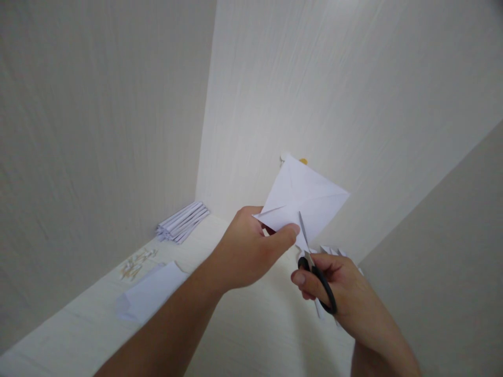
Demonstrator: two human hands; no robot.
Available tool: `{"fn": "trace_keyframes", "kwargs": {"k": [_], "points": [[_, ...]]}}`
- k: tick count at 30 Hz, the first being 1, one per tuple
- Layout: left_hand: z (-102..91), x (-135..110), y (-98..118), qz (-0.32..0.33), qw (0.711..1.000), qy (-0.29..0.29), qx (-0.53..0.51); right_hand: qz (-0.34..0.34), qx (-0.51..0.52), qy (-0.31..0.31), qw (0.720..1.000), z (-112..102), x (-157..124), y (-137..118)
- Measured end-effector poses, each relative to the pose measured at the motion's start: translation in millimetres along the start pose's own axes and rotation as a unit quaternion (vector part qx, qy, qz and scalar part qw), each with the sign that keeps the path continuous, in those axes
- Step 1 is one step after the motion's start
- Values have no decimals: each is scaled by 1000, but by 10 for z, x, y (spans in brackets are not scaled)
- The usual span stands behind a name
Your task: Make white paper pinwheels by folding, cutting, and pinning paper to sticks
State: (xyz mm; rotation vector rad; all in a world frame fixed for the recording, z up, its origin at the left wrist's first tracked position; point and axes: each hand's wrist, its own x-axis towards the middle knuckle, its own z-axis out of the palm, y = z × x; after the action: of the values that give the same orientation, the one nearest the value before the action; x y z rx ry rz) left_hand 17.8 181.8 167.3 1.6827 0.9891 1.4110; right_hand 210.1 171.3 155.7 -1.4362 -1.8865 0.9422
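Creased sheet partly cut, scissors at its lower corner

The pale walls (153, 110) enclose your white tabletop (251, 335) on the sides in view. Your left hand (249, 251) grasps the sheet (312, 183) by its lower left edge, thumb on the near face and fingers behind. Your right hand (348, 293) grips the scissors (309, 260), thumb pressed at the black handle.

The sheet is held in front of you, above the tabletop and tilted, its creases running from the corners towards the middle. One slit appears made at the left corner, where a narrow flap stands apart. The blades meet the lower corner, one lying across the near face with its tip short of the middle; how deep that cut goes cannot be told. The right and top corners show creases but no visible cut. Judged from these signs, the cutting is about midway: one corner apparently done, one in hand, two left.

To the left lie loose paper (155, 293), uncut as far as it shows, and a bundle (183, 222) of white paper sticks. Near them is a cluster of small tan pieces (137, 262), too blurred to identify. Folded white pieces (333, 251) show behind your right hand. Smallest is a yellow piece (303, 162), partly hidden by the sheet.
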Motion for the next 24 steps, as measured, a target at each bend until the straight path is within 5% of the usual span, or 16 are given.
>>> {"fn": "trace_keyframes", "kwargs": {"k": [24], "points": [[-29,13,-64,-2,1000,-17,11,0,20,-1,1000,-16,-11,-20]]}}
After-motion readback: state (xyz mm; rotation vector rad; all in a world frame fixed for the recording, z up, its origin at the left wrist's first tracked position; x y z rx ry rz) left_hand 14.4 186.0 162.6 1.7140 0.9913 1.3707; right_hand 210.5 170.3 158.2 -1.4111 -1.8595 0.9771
